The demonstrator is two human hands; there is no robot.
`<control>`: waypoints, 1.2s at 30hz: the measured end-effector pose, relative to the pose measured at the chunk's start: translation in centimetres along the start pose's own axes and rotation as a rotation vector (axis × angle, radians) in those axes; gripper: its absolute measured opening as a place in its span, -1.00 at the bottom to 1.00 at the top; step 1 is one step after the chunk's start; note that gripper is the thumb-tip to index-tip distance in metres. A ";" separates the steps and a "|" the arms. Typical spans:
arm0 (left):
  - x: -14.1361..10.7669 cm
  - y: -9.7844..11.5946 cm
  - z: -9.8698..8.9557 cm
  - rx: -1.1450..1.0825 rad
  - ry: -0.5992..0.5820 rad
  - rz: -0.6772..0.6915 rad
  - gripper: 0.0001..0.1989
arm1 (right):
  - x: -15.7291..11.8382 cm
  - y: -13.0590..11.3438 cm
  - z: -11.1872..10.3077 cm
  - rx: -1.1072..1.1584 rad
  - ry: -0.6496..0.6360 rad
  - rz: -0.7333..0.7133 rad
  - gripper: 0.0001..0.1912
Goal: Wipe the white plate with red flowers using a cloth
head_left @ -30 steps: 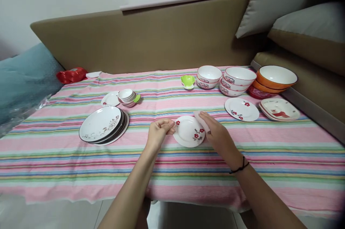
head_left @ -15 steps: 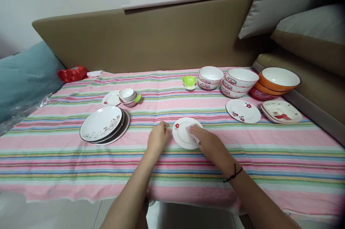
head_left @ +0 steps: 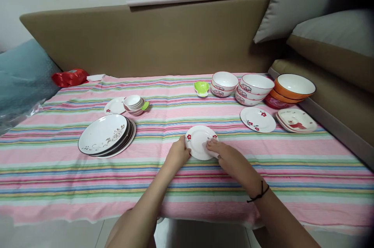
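A small white plate [head_left: 200, 145] with red flowers lies in front of me on the striped cloth. My left hand [head_left: 179, 153] grips its left rim, thumb on top. My right hand [head_left: 223, 154] presses on the plate's right side, fingers closed over a pale tissue [head_left: 215, 155] that is mostly hidden beneath it. To the left is a stack of large plates [head_left: 105, 135] with dark rims.
Small bowls [head_left: 133, 101] stand beside another flowered plate [head_left: 115, 105] at the left. A green dish [head_left: 201, 88], white bowls [head_left: 224, 81], orange bowls [head_left: 295, 84], an oval plate [head_left: 257, 120] and square dishes [head_left: 296, 120] stand toward the right. A sofa backrest [head_left: 152, 41] rises behind.
My left hand has closed on the plate's left rim, from just beside it. The right hand has shifted slightly over the plate, and the tissue shows less. The view has moved a little.
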State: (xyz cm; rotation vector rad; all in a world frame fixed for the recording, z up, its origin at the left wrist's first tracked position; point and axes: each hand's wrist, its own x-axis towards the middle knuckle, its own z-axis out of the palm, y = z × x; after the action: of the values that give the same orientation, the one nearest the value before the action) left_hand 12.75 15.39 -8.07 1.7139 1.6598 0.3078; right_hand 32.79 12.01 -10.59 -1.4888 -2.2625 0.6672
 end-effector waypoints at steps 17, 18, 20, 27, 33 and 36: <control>-0.8 0.7 0.1 0.055 0.004 0.039 -0.64 | 0.0 -1.5 0.5 -0.175 0.010 0.133 -0.40; -0.8 0.7 0.1 0.060 0.005 0.042 -0.66 | 0.3 -1.3 1.0 -0.176 0.074 0.125 -0.38; -0.8 0.7 0.1 0.068 0.007 0.051 -0.69 | 1.3 -1.4 1.6 -0.143 0.148 0.083 -0.33; -0.8 0.2 0.3 -0.002 -0.011 0.057 -0.63 | 0.5 -2.1 -1.0 0.173 -0.154 -0.117 -0.25; -0.7 0.3 0.2 0.024 -0.007 0.041 -0.60 | -0.2 1.5 -2.3 0.087 0.280 0.155 -0.33; -1.0 0.5 -0.2 0.058 -0.048 0.070 -0.61 | 0.6 2.3 -1.7 0.064 0.448 0.248 -0.36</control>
State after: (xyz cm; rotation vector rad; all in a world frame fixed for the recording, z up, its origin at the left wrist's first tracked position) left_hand 12.85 14.54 -7.36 1.8110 1.5906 0.2522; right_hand 35.19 13.68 -10.50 -1.7041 -1.7261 0.4124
